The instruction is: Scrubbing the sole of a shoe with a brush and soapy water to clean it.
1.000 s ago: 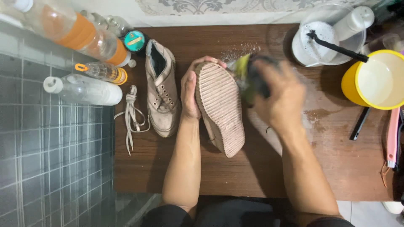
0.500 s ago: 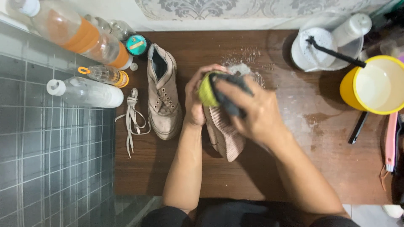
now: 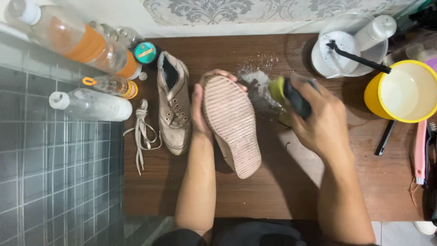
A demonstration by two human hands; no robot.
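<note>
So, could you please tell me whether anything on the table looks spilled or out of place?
Yes: white foam is splashed on the bare wooden table beside the upturned shoe, and loose laces lie tangled beside the other shoe.

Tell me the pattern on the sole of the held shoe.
Fine parallel ridges across the pale sole, clearest in the head view.

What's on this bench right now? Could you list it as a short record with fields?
Left hand: holds a shoe sole up
Right hand: grips a brush beside the shoe, off the sole
Second shoe: upright, left of the held one
Laces: loose beside the second shoe
Foam: spattered on the board near the toe
Bottles: lying at left
Yellow bowl: at right, pale liquid inside
</note>
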